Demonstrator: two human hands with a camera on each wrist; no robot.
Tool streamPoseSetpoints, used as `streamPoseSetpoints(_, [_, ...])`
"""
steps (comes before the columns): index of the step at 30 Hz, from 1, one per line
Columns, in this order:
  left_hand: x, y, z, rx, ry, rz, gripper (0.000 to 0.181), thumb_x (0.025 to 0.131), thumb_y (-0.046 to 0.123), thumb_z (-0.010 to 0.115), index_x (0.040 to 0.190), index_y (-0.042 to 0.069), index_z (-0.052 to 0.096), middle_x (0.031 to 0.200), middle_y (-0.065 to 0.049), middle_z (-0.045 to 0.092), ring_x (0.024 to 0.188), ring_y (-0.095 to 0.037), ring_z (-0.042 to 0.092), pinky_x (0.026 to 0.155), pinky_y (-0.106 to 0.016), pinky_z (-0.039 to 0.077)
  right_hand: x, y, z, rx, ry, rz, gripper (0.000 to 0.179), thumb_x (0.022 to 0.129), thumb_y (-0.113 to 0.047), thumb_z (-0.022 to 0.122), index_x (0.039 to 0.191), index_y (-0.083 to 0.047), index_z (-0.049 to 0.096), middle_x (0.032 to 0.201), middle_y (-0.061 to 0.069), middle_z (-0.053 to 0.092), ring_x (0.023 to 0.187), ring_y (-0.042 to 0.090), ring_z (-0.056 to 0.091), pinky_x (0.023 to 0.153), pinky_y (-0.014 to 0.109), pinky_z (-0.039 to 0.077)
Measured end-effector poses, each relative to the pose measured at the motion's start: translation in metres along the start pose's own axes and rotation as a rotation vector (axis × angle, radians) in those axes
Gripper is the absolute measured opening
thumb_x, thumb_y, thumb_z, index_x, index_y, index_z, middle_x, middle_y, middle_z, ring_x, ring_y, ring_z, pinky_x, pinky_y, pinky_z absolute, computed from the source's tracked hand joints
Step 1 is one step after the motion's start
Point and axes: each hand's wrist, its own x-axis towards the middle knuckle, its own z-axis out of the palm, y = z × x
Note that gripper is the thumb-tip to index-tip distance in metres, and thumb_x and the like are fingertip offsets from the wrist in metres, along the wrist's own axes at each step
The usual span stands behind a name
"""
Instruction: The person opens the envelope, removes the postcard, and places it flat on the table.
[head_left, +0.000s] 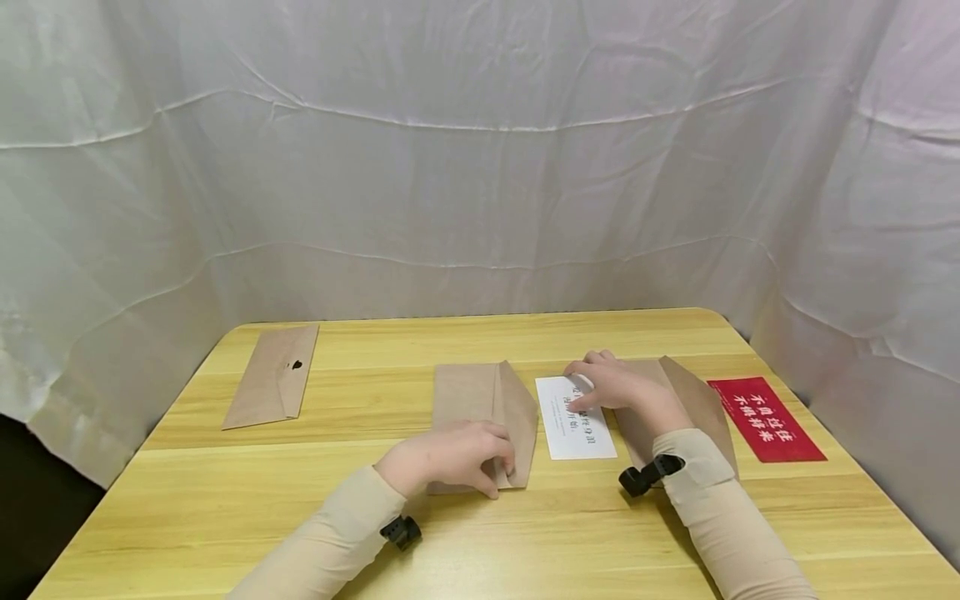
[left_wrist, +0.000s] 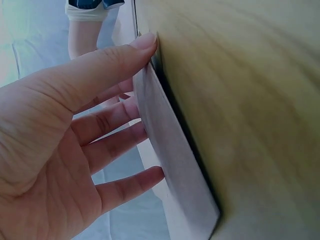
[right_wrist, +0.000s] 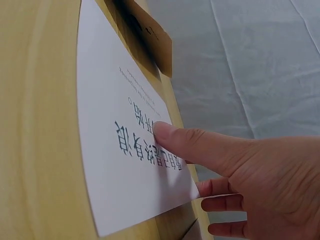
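Note:
A brown paper envelope (head_left: pixel 463 393) lies mid-table with its pointed flap opened out to the right. My left hand (head_left: pixel 461 454) holds its near edge, the thumb at the edge and the other fingers over the paper; the left wrist view shows the thumb (left_wrist: pixel 144 42) right at that edge. To the right is a white card (head_left: pixel 557 425) printed with dark Chinese characters. My right hand (head_left: pixel 617 385) pinches this card near its far right side, thumb (right_wrist: pixel 165 132) on the printed face and index finger at the card's edge. Other right fingers stay off it.
Under my right forearm lies a second brown envelope (head_left: pixel 699 390), flap opened to the right. Beyond it is a red card (head_left: pixel 772 421) with white characters. A closed envelope (head_left: pixel 268 375) with a dark mark is at the far left. White curtains (head_left: pixel 480 183) surround the wooden table (head_left: pixel 150 517).

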Motion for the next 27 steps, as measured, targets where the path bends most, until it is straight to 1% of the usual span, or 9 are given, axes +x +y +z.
streamPoseSetpoints(9, [0.001, 0.001, 0.0, -0.027, -0.01, 0.012, 0.029, 0.078, 0.034, 0.079, 0.102, 0.023, 0.068, 0.104, 0.01, 0.06, 0.091, 0.0, 0.051, 0.083, -0.012, 0.045, -0.001, 0.002, 0.0, -0.014, 0.005, -0.011, 0.065, 0.08, -0.05, 0.075, 0.134, -0.019, 0.056, 0.127, 0.012, 0.054, 0.118, 0.032, 0.046, 0.099, 0.055, 0.041])
streamPoseSetpoints(13, [0.003, 0.002, -0.001, -0.029, 0.003, 0.018, 0.031, 0.077, 0.036, 0.079, 0.103, 0.022, 0.068, 0.104, 0.01, 0.06, 0.093, 0.0, 0.052, 0.085, -0.013, 0.045, -0.003, 0.003, -0.002, -0.027, 0.026, -0.03, 0.064, 0.082, -0.049, 0.073, 0.135, -0.018, 0.055, 0.129, 0.014, 0.054, 0.121, 0.035, 0.046, 0.102, 0.061, 0.038])
streamPoseSetpoints(16, [0.003, 0.004, -0.004, -0.022, 0.026, 0.036, 0.032, 0.079, 0.035, 0.077, 0.106, 0.019, 0.068, 0.105, 0.007, 0.062, 0.095, -0.002, 0.054, 0.088, -0.014, 0.046, -0.006, 0.0, -0.006, -0.027, 0.063, -0.056, 0.061, 0.086, -0.047, 0.07, 0.136, -0.016, 0.055, 0.131, 0.017, 0.054, 0.123, 0.038, 0.047, 0.103, 0.065, 0.035])
streamPoseSetpoints(18, [0.001, 0.004, -0.007, 0.006, 0.052, 0.041, 0.032, 0.08, 0.036, 0.076, 0.107, 0.019, 0.068, 0.106, 0.007, 0.063, 0.096, -0.003, 0.056, 0.089, -0.016, 0.047, -0.009, -0.003, -0.009, -0.023, 0.093, -0.072, 0.058, 0.088, -0.045, 0.068, 0.136, -0.015, 0.055, 0.131, 0.018, 0.055, 0.124, 0.04, 0.047, 0.102, 0.066, 0.035])
streamPoseSetpoints(22, [-0.006, 0.005, -0.01, 0.118, 0.119, 0.022, 0.032, 0.084, 0.045, 0.071, 0.108, 0.024, 0.067, 0.107, 0.009, 0.063, 0.1, -0.006, 0.059, 0.088, -0.023, 0.048, -0.012, -0.009, -0.013, -0.018, 0.158, -0.097, 0.052, 0.091, -0.043, 0.065, 0.134, -0.014, 0.056, 0.131, 0.017, 0.056, 0.124, 0.039, 0.049, 0.102, 0.064, 0.037])
streamPoseSetpoints(24, [-0.012, 0.004, -0.01, 0.176, 0.151, 0.008, 0.032, 0.085, 0.048, 0.068, 0.107, 0.025, 0.067, 0.109, 0.01, 0.064, 0.103, -0.007, 0.059, 0.09, -0.028, 0.048, -0.013, -0.012, -0.015, -0.018, 0.194, -0.113, 0.051, 0.092, -0.042, 0.064, 0.133, -0.013, 0.057, 0.131, 0.016, 0.057, 0.124, 0.039, 0.05, 0.102, 0.062, 0.038])
streamPoseSetpoints(27, [-0.024, 0.001, -0.01, 0.215, 0.209, 0.005, 0.03, 0.087, 0.046, 0.067, 0.106, 0.023, 0.067, 0.109, 0.008, 0.064, 0.105, -0.01, 0.059, 0.095, -0.034, 0.047, -0.016, -0.021, -0.019, -0.021, 0.247, -0.15, 0.048, 0.093, -0.039, 0.064, 0.131, -0.011, 0.059, 0.13, 0.016, 0.058, 0.122, 0.037, 0.053, 0.103, 0.058, 0.04])
